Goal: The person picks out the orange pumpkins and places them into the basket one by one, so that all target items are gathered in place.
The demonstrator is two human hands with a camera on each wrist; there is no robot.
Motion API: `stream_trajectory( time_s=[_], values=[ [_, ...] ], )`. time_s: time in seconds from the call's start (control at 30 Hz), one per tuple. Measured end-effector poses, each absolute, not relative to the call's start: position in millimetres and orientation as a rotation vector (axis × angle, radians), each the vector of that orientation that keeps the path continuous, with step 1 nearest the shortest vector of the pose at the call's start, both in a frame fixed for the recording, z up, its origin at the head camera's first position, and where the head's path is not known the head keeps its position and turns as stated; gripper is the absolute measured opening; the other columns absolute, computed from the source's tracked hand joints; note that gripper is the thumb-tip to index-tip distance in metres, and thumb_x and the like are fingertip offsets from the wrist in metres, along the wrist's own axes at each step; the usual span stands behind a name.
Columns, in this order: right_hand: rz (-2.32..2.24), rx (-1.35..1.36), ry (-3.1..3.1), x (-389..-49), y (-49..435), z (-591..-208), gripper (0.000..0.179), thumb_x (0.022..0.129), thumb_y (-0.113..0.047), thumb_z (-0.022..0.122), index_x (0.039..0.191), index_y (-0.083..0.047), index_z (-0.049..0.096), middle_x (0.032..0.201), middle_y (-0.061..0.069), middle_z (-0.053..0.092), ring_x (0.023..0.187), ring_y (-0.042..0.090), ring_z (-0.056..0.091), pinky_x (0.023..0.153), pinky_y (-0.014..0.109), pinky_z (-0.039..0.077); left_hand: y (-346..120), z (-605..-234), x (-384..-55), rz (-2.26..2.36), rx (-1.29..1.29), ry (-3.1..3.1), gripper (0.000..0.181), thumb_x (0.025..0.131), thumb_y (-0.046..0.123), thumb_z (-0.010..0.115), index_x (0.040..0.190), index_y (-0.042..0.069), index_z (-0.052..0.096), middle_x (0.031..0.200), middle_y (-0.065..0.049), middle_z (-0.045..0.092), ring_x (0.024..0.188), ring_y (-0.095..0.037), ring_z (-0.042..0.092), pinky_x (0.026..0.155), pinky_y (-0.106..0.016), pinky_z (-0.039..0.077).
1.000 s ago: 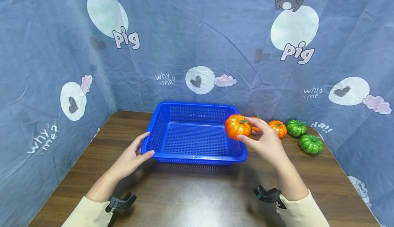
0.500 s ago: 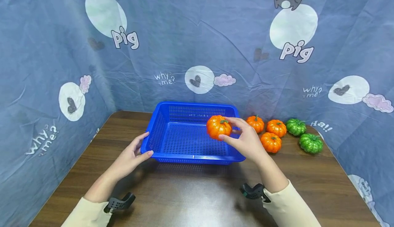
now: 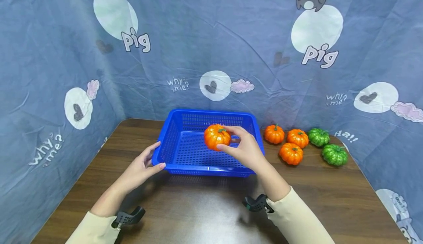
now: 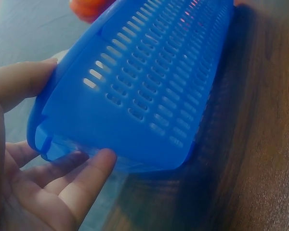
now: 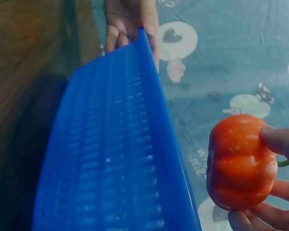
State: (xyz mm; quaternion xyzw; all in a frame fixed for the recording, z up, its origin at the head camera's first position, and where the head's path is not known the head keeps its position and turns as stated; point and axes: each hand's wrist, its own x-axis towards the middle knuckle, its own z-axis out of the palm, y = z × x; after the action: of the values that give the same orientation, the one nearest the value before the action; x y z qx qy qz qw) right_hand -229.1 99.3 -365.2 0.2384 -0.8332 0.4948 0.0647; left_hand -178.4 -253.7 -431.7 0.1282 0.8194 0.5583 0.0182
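A blue slotted plastic basket (image 3: 208, 171) stands on the wooden table. My left hand (image 3: 141, 168) holds its near left corner; in the left wrist view the thumb (image 4: 24, 82) lies on the rim and the fingers reach under the outer wall. Over the basket's inside, my right hand (image 3: 246, 148) grips a small orange pumpkin (image 3: 215, 137) between thumb and fingers, its green stem turned toward the palm. The right wrist view shows the same pumpkin (image 5: 241, 163) above the level of the rim. Bare mesh floor shows in the basket around it.
Right of the basket sit three more orange pumpkins (image 3: 291, 153) in a close group. Beyond them, near the table's right edge, lie two green pumpkins (image 3: 334, 154). A blue patterned cloth (image 3: 211, 34) hangs behind and beside the wooden table (image 3: 198, 207).
My right hand has carried the orange pumpkin leftward from the basket's right rim to over its middle, uncovering the pumpkins on the table. The left hand stays on the corner.
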Motion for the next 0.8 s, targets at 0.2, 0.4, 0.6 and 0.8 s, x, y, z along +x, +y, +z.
stream_trajectory(
  time_s=[0.2,0.4,0.6,0.8],
  values=[
    [1.504,0.743,-2.519,-233,86,-362,0.058,0.082,-0.024,0.085,0.133,-0.007,0.063,0.13,0.01,0.061,0.113,0.027,0.063,0.091,0.045,0.057,-253,-433,-180,1.745,0.376,2.512,0.078,0.098,0.017,0.067,0.158,0.005,0.02,0.151,-0.032,0.036,0.134,-0.047,0.046,0.1,-0.039,0.05],
    [1.5,0.786,-2.512,-239,70,-363,0.056,0.081,-0.021,0.086,0.131,-0.005,0.064,0.128,0.009,0.062,0.114,0.025,0.062,0.09,0.037,0.057,-253,-434,-179,1.753,0.358,2.499,0.079,0.097,0.017,0.067,0.159,0.005,0.019,0.151,-0.032,0.037,0.134,-0.047,0.045,0.101,-0.04,0.049],
    [1.433,0.844,-2.535,-245,50,-366,0.058,0.081,-0.021,0.086,0.132,-0.003,0.063,0.13,0.01,0.062,0.115,0.025,0.062,0.088,0.032,0.058,-254,-433,-178,1.755,0.329,2.486,0.08,0.097,0.019,0.069,0.159,0.006,0.019,0.152,-0.032,0.035,0.135,-0.047,0.045,0.101,-0.04,0.049],
    [1.422,0.862,-2.581,-252,35,-369,0.058,0.082,-0.021,0.085,0.132,-0.002,0.063,0.129,0.012,0.062,0.115,0.026,0.062,0.088,0.03,0.057,-255,-433,-179,1.757,0.324,2.481,0.081,0.096,0.02,0.07,0.159,0.008,0.02,0.153,-0.031,0.034,0.135,-0.047,0.045,0.101,-0.038,0.049]
  ],
)
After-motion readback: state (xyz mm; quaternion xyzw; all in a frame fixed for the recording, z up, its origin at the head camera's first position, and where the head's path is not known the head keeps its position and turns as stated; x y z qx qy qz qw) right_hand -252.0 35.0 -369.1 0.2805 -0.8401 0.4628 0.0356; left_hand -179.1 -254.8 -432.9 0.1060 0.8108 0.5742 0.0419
